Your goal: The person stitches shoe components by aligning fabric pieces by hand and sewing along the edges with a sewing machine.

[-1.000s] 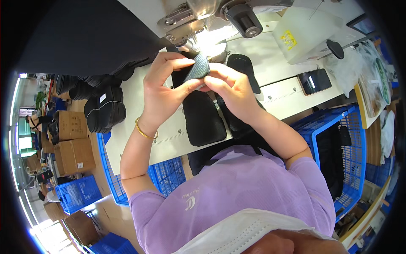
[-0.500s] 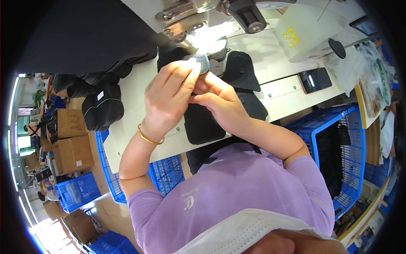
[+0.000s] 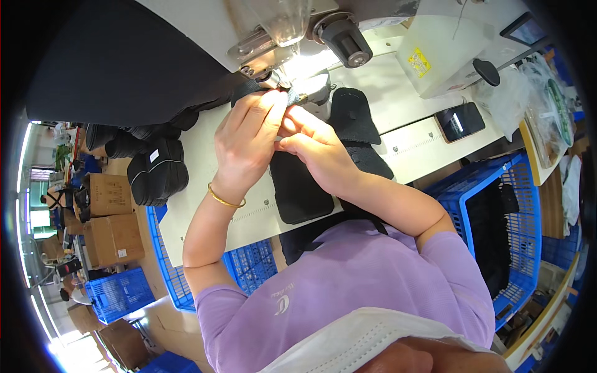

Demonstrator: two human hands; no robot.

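Note:
My left hand (image 3: 244, 137), with a gold bangle at the wrist, pinches a small dark grey fabric piece (image 3: 292, 96) under the lit head of a sewing machine (image 3: 258, 62). Close beside it, my right hand (image 3: 320, 149) has its thumb and fingers pressed together at the same piece; most of the piece is hidden by my fingers. Below both hands a flat black padded piece (image 3: 300, 193) hangs slightly over the table's near edge. Further black pieces (image 3: 354, 117) lie just right of my right hand.
On the pale table (image 3: 410, 140) a phone (image 3: 460, 121) lies at the right. Bundled black pieces (image 3: 158, 171) sit at the left edge. A blue crate (image 3: 463, 199) with black material stands at my right; another blue crate (image 3: 165, 261) is below the table at left. Cardboard boxes (image 3: 115, 239) stand farther left.
Both hands have moved the grey fabric piece in closer to the machine's needle area, so less of it shows. The whole view has shifted slightly.

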